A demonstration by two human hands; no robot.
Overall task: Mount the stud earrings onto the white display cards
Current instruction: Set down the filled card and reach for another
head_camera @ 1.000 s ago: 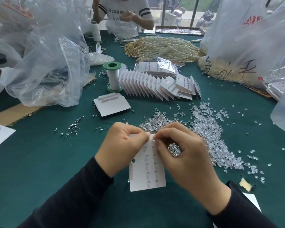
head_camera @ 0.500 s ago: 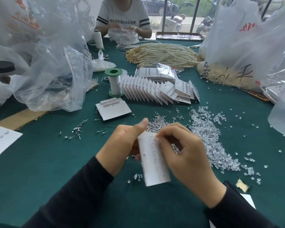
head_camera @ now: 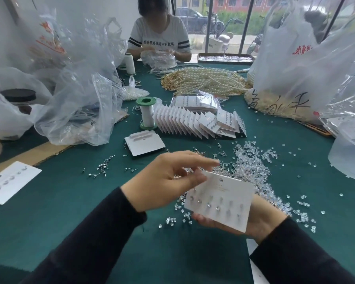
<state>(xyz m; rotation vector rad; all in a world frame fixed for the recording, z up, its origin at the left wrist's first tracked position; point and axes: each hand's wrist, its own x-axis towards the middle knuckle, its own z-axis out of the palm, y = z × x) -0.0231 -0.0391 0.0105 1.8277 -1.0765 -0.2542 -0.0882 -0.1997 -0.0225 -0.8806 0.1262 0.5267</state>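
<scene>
table: the green cloth table [head_camera: 49,212] is bare at 7 to 9 o'clock of the hands, which looks like the best room for setting a card down; its near edge is out of view.
plastic bags: clear plastic bags [head_camera: 76,103] crowd 10 o'clock and 2 o'clock, so reach seems open mainly straight ahead.
finished cards: a fanned row of finished cards [head_camera: 184,123] stands at 12 o'clock, well apart from the hands, probably kept upright so the studs do not snag.
display card: the white display card [head_camera: 219,201] lies flat, face up, with two rows of studs showing, just above the cloth at 5 o'clock of centre.
right hand: the right hand [head_camera: 260,220] cups under the card, palm up, fingers loosely curled around its lower edge, likely to show the face for checking.
left hand: the left hand [head_camera: 168,179] is spread and slack, thumb tip touching the card's upper left corner; I cannot tell whether it pinches anything.
clear backs: a heap of clear backs [head_camera: 252,167] lies at 1 o'clock, close.
loose studs: loose studs [head_camera: 103,167] lie scattered at 10 o'clock, within easy reach.
</scene>
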